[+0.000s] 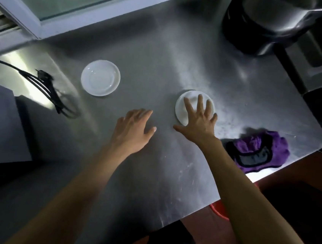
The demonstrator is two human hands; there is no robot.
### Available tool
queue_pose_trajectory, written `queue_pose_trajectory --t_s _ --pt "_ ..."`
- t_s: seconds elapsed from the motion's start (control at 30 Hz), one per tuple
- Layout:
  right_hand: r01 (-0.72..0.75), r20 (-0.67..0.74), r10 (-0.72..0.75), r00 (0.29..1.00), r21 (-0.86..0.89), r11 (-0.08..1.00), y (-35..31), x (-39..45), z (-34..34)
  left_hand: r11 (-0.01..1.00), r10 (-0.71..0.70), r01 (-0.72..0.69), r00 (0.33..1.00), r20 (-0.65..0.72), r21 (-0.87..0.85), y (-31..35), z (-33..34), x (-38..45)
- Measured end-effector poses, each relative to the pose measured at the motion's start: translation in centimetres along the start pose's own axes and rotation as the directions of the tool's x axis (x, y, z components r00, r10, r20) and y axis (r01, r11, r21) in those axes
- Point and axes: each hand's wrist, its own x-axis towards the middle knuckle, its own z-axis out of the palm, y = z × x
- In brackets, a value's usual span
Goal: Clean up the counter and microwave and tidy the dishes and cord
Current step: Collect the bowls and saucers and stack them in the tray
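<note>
I am seeing both forearms reaching forward over the steel tabletop (162, 62). The right hand (198, 121) is lying flat, fingers straight and spread, over the near white saucer (181, 112), thumb pointing left off its rim; holding nothing. The left hand (133, 131) is hovering palm down just left of it, fingers relaxed, gripping nothing. A second white saucer (100, 78) is sitting farther left. The black cord (46, 90) is lying looped at the left edge. A purple cloth (260, 150) is lying crumpled at the right.
</note>
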Motion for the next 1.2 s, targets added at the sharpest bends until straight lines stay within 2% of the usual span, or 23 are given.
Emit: queue_pose_trajectory --t_s 0.33,0.57,0.8,0.97,1.2 --pt "-0.002 0.065 0.004 0.998 -0.032 0.999 0.8 4.6 -0.2 0.998 -0.056 0.056 0.998 0.008 -0.010 -0.9 -0.2 3.3" --pt "0.036 -0.047 -0.038 0.998 -0.038 0.999 -1.1 4.8 0.2 0.997 -0.067 0.067 0.998 0.010 -0.028 -2.2 -0.2 4.8" --pt "0.113 -0.055 -0.112 0.992 0.014 0.994 -5.8 5.9 0.2 0.997 -0.079 0.079 0.993 -0.087 -0.004 -6.2 -1.8 6.7" --pt "0.167 -0.076 -0.165 0.983 0.029 0.985 -8.9 6.8 0.0 0.964 -0.263 0.261 0.963 -0.058 -0.043 -9.2 -3.2 8.7" --pt "0.211 -0.082 -0.206 0.975 0.059 0.976 -12.2 8.8 -0.5 0.937 -0.349 0.348 0.937 -0.029 -0.026 -12.7 -3.9 12.1"
